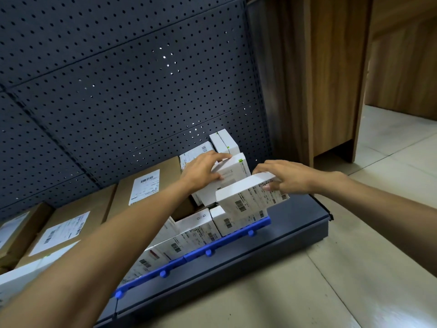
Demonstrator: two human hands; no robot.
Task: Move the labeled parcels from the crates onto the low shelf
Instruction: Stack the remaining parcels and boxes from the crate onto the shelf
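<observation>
Forearms: both reach from the near edge toward the right end of the low shelf (295, 223)
Left hand (203, 171): fingers curled over the top of the far white parcel (227, 183), gripping it tilted behind the front row
Right hand (286, 178): gripping the near white parcel (246, 197), fingers on top, thumb on its labeled face, tilted over the row's right end
Done: brown parcels (78, 223) fill the shelf's left; a front row of white parcels (194, 230) stands against the blue rail (227, 242)
Left: seemingly late in the job; both held parcels are not yet set down, and a gap shows behind the front row
Crates: out of view, so the remaining count cannot be told
</observation>
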